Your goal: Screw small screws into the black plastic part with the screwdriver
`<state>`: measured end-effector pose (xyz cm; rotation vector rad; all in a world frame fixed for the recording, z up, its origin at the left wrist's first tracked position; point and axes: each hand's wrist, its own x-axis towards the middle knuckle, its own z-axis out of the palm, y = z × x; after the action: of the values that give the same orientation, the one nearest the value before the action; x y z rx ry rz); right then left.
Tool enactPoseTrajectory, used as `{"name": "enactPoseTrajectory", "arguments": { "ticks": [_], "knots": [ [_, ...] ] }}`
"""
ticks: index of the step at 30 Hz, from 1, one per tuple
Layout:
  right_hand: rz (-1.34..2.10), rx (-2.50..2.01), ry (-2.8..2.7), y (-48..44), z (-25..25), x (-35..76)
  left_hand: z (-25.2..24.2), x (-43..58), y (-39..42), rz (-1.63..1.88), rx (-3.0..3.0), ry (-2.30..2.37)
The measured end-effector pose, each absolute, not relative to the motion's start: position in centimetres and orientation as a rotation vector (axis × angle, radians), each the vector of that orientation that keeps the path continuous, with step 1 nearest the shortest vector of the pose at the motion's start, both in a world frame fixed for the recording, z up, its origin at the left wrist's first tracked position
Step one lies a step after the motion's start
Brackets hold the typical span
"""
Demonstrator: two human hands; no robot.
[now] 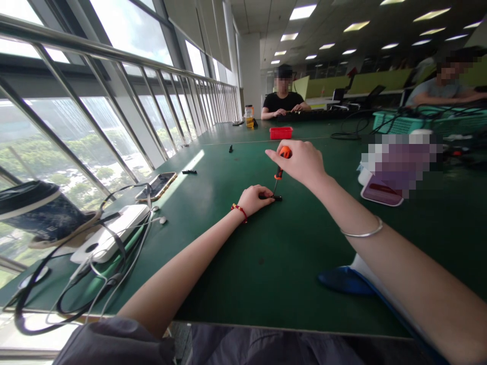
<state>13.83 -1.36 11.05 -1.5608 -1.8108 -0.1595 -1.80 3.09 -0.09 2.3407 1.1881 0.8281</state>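
Note:
My right hand (302, 161) is closed round the orange and black handle of a screwdriver (279, 172). The screwdriver stands nearly upright, its thin shaft pointing down at a small black part (277, 198) on the green table (236, 268). With fingers and thumb pinched, my left hand (257, 199) holds that small black part against the tabletop. The exact spot where the tip meets the part is too small to make out.
Left are a phone (159, 186), a white device (114, 233) with tangled cables and a dark cup (41, 210). Ahead sit a red tray (280, 133) and small black pieces (189, 172). A green basket (418, 121) stands far right. A person (283, 99) works opposite.

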Motion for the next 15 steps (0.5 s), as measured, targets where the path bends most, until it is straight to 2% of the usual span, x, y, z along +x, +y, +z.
{"name": "enactPoseTrajectory", "arguments": {
  "ticks": [15],
  "knots": [
    [-0.065, -1.547, -1.840, -1.46, 11.30, 13.91, -0.07, -1.80, 3.03, 0.829, 2.347, 1.188]
  ]
}}
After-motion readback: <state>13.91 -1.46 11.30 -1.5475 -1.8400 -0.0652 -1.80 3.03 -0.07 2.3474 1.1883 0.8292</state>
